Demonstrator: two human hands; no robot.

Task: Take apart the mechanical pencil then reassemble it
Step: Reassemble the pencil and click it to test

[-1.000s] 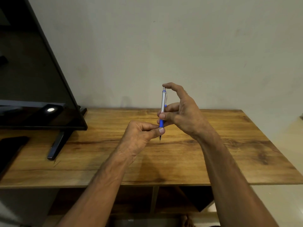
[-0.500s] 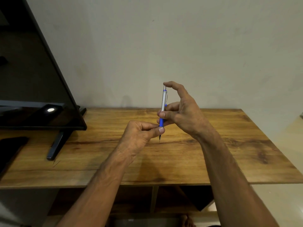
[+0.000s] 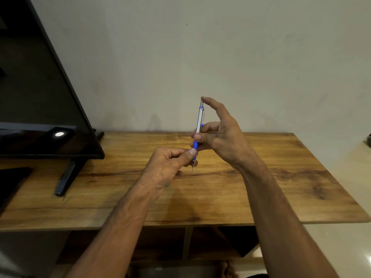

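A mechanical pencil (image 3: 199, 119) with a silver barrel, blue grip and metal clip stands upright in the air above the wooden table (image 3: 261, 187), tip down. My right hand (image 3: 220, 135) holds its barrel between thumb and fingers, with the index fingertip resting on the top button. My left hand (image 3: 170, 165) pinches the blue grip near the tip between thumb and fingers. The pencil looks whole.
A black flat screen (image 3: 40, 97) on a black stand (image 3: 68, 177) fills the left side of the table. A dark flat object (image 3: 10, 181) lies at the far left edge. A plain wall rises behind the table. Shelf openings show under the tabletop.
Both hands and the pencil stay nearly where they were. My right index finger has curled slightly tighter over the top button.
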